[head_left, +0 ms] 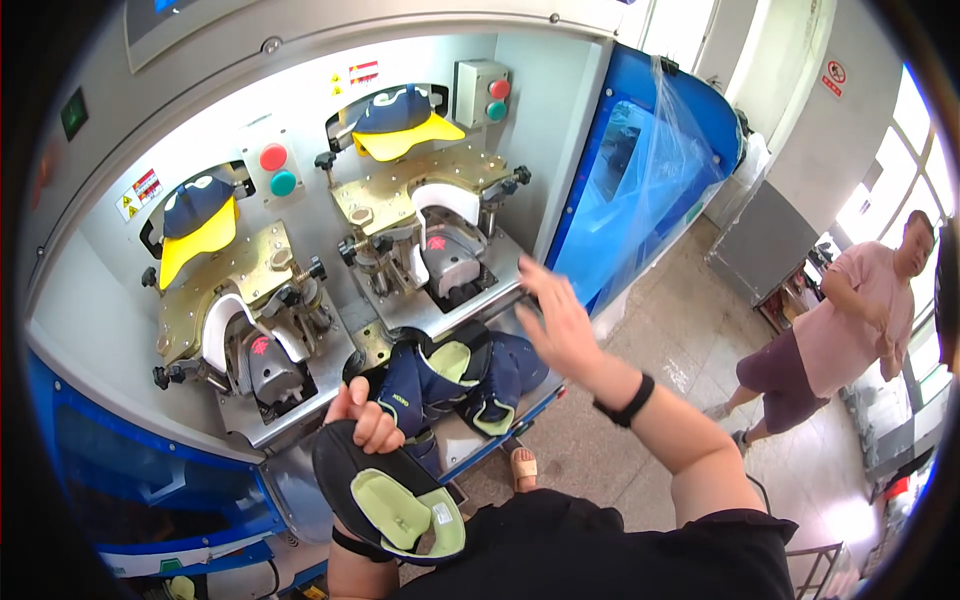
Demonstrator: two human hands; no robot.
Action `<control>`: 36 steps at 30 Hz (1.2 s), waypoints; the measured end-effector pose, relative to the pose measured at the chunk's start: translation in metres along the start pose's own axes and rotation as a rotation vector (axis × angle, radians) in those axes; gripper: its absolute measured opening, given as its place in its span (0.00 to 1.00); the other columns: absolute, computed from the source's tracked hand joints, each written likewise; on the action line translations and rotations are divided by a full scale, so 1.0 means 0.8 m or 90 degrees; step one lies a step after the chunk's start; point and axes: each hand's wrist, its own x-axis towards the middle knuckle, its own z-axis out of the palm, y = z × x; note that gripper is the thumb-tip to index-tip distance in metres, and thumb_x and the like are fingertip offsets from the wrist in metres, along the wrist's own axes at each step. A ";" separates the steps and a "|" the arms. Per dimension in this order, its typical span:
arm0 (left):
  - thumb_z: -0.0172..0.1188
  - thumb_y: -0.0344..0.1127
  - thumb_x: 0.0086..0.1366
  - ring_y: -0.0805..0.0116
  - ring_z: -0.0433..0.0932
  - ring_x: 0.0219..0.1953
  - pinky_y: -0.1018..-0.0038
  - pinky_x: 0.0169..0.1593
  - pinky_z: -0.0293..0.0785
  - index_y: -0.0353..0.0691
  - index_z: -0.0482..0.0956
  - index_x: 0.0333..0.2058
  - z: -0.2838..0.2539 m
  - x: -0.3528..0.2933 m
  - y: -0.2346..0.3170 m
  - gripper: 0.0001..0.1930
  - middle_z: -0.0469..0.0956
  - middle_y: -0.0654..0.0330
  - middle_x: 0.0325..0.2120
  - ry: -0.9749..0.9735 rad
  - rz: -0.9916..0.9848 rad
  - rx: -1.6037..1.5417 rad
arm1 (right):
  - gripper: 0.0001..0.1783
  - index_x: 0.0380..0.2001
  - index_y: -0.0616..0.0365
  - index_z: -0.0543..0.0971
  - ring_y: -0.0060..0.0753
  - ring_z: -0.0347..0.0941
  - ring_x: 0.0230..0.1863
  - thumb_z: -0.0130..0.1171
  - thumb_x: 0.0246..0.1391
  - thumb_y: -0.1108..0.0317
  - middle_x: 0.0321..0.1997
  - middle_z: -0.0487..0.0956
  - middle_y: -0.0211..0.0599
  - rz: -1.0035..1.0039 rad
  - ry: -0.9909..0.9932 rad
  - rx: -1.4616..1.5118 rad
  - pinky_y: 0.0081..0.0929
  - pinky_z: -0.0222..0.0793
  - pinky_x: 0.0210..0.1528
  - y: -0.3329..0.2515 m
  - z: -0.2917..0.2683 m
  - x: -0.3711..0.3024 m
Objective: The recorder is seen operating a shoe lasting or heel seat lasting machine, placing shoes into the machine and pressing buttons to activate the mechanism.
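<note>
My left hand point(366, 416) is closed around the black front end of a shoe upper point(395, 505) with a pale green lining, held in front of my body. My right hand point(562, 318) is raised with its fingers apart, holding nothing, just off the front edge of the right-hand machine station. Several navy shoe uppers point(432, 380) with pale green linings lie together on the ledge between my hands. In the machine, the right station has a grey heel-shaped mould point(450, 262) under a white curved pad point(450, 200). The left station holds a similar mould point(272, 368).
Navy caps with yellow brims hang behind the stations, one cap point(405, 125) at right, another cap point(198, 228) at left. Red and green buttons point(495, 100) sit nearby. A blue machine door point(640, 180) stands open at right. Farther right, a person point(850, 320) stands on the floor.
</note>
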 end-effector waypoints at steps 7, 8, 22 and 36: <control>0.31 0.43 0.77 0.75 0.57 0.15 0.76 0.24 0.57 0.41 0.68 0.39 0.029 -0.018 -0.025 0.17 0.57 0.68 0.11 0.125 0.071 0.080 | 0.26 0.52 0.64 0.72 0.57 0.61 0.65 0.51 0.63 0.51 0.70 0.57 0.61 0.109 0.052 -0.027 0.42 0.57 0.66 0.141 0.069 0.231; 0.31 0.43 0.77 0.74 0.57 0.15 0.75 0.24 0.56 0.41 0.68 0.39 0.033 -0.021 -0.029 0.17 0.57 0.67 0.11 0.154 0.095 0.077 | 0.26 0.52 0.64 0.72 0.57 0.61 0.65 0.51 0.63 0.51 0.70 0.57 0.61 0.098 0.055 -0.018 0.42 0.57 0.66 0.153 0.074 0.250; 0.36 0.40 0.76 0.73 0.58 0.16 0.76 0.25 0.58 0.41 0.69 0.45 0.010 0.026 -0.080 0.14 0.60 0.65 0.13 0.167 0.127 0.097 | 0.16 0.45 0.55 0.76 0.48 0.73 0.53 0.57 0.57 0.59 0.51 0.78 0.42 -0.151 0.227 0.203 0.43 0.70 0.52 0.098 0.095 0.347; 0.34 0.39 0.77 0.72 0.60 0.18 0.75 0.27 0.60 0.40 0.69 0.49 -0.008 0.054 -0.105 0.16 0.60 0.65 0.15 0.144 0.104 0.080 | 0.17 0.43 0.63 0.72 0.56 0.74 0.50 0.56 0.56 0.62 0.54 0.72 0.57 0.201 0.265 0.018 0.44 0.73 0.50 0.117 0.099 0.342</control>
